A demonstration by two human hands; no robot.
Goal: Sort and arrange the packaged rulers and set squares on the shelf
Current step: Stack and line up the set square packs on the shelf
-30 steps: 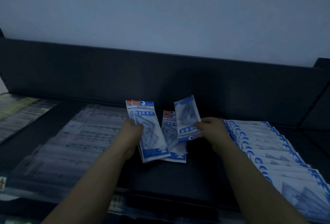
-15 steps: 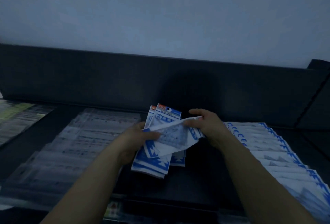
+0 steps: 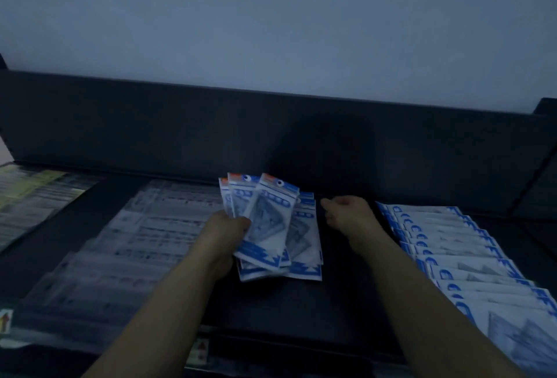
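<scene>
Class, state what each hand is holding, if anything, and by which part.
Left hand grips the fanned packets by their left edge; right hand holds nothing.

Left hand fans packets above the shelf

The left hand (image 3: 224, 233) grips a fan of blue-and-white plastic set-square packets (image 3: 265, 218), tops pointing to 12 o'clock. More such packets lie flat on the dark shelf (image 3: 286, 305) just beneath the fan. At 3 o'clock of the fan, apart from it, the right hand (image 3: 349, 218) has its fingers curled and holds nothing. An overlapping row of white-and-blue packets (image 3: 446, 242) runs towards 4 o'clock. Clear plastic ruler packs (image 3: 141, 236) lie at 9 o'clock
</scene>
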